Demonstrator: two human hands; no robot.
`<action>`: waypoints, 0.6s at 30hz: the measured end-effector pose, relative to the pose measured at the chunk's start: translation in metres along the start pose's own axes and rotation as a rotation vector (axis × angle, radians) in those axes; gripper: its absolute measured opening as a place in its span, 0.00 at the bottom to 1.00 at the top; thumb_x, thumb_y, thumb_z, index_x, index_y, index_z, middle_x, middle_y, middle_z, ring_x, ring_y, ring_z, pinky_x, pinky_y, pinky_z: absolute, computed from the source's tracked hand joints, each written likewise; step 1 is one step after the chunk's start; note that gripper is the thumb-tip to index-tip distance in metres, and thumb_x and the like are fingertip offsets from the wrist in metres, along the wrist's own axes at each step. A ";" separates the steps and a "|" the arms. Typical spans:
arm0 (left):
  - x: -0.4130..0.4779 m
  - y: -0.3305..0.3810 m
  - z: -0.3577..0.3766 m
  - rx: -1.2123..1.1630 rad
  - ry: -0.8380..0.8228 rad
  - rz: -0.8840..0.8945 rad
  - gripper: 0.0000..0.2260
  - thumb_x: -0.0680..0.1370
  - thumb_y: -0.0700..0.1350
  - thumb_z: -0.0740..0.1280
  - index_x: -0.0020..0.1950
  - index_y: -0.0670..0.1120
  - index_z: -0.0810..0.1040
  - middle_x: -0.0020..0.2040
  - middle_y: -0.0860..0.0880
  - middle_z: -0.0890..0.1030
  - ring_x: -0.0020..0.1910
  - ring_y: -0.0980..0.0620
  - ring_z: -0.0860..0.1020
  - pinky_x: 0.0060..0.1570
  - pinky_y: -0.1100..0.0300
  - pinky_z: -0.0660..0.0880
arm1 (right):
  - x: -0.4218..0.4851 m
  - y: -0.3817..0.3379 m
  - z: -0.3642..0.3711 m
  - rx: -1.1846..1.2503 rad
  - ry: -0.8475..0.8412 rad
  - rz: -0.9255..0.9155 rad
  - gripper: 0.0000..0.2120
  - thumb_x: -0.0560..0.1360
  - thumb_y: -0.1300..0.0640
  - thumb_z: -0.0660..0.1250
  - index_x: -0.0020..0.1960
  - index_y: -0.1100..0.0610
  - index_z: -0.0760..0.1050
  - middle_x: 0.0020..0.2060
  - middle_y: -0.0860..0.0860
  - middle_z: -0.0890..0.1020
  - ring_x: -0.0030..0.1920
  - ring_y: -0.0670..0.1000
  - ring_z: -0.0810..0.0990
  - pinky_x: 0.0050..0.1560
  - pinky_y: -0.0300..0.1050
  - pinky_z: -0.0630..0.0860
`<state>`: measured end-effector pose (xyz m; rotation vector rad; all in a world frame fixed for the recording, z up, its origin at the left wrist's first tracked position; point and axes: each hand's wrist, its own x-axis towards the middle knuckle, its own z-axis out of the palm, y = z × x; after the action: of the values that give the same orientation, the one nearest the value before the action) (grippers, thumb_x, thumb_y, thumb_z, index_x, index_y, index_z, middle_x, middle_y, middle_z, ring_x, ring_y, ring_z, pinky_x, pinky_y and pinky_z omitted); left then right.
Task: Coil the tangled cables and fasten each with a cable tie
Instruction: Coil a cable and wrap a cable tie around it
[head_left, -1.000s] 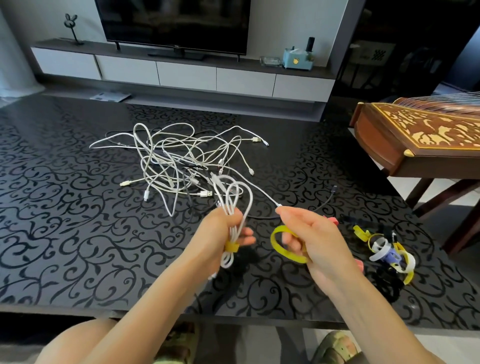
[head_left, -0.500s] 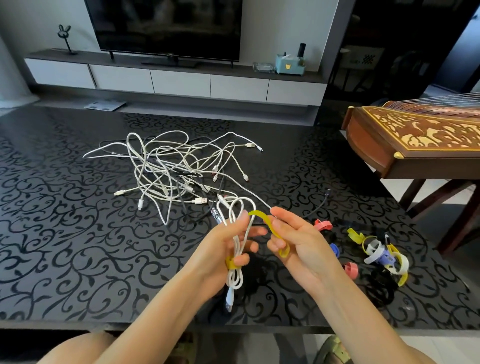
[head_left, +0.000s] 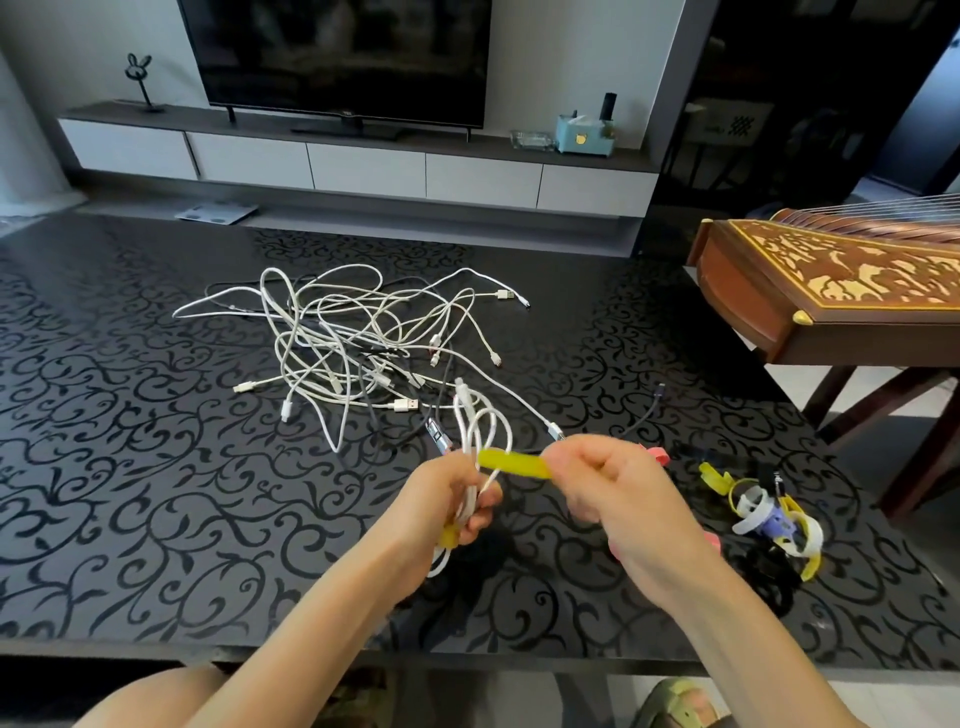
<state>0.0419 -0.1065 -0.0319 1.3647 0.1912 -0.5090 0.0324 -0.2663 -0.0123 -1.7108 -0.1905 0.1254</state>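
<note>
My left hand grips a coiled white cable above the table's near middle, its loops standing up out of the fist. A yellow cable tie runs from the coil to my right hand, which pinches its free end and holds it taut to the right. A short piece of the same yellow tie shows below my left fingers. The tangled pile of white and dark cables lies farther back on the table. Spare cable ties in yellow, white, purple and black lie to the right.
The black patterned table ends at a near edge just above my knees. A wooden stringed instrument on a stand sits at the right. A pink tie lies behind my right hand. A TV cabinet stands beyond the table.
My right hand has brought the yellow tie from a loose loop beside the coil up against it, then pulled its end straight out to the right. My left hand keeps holding the coil.
</note>
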 end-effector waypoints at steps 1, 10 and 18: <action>0.002 -0.002 -0.001 0.015 -0.052 0.001 0.10 0.76 0.52 0.57 0.49 0.46 0.69 0.32 0.49 0.67 0.26 0.54 0.63 0.26 0.64 0.58 | 0.001 0.000 -0.002 0.120 0.020 -0.011 0.16 0.75 0.53 0.64 0.29 0.53 0.73 0.25 0.47 0.64 0.28 0.46 0.60 0.30 0.37 0.59; 0.008 -0.020 0.000 0.414 0.120 0.231 0.21 0.82 0.52 0.57 0.30 0.49 0.72 0.25 0.56 0.68 0.27 0.57 0.64 0.30 0.62 0.62 | 0.006 0.014 0.026 0.216 0.018 0.056 0.08 0.76 0.66 0.64 0.45 0.57 0.80 0.31 0.49 0.80 0.30 0.45 0.73 0.33 0.38 0.69; 0.007 -0.023 0.000 0.558 0.443 0.447 0.16 0.78 0.55 0.56 0.37 0.54 0.79 0.32 0.53 0.80 0.35 0.58 0.76 0.40 0.62 0.68 | 0.002 0.022 0.037 0.023 0.268 0.123 0.04 0.72 0.61 0.70 0.41 0.61 0.79 0.30 0.54 0.82 0.25 0.47 0.76 0.26 0.39 0.72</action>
<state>0.0378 -0.1110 -0.0556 1.9918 0.0982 0.1416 0.0285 -0.2329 -0.0399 -1.6977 0.1143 -0.0121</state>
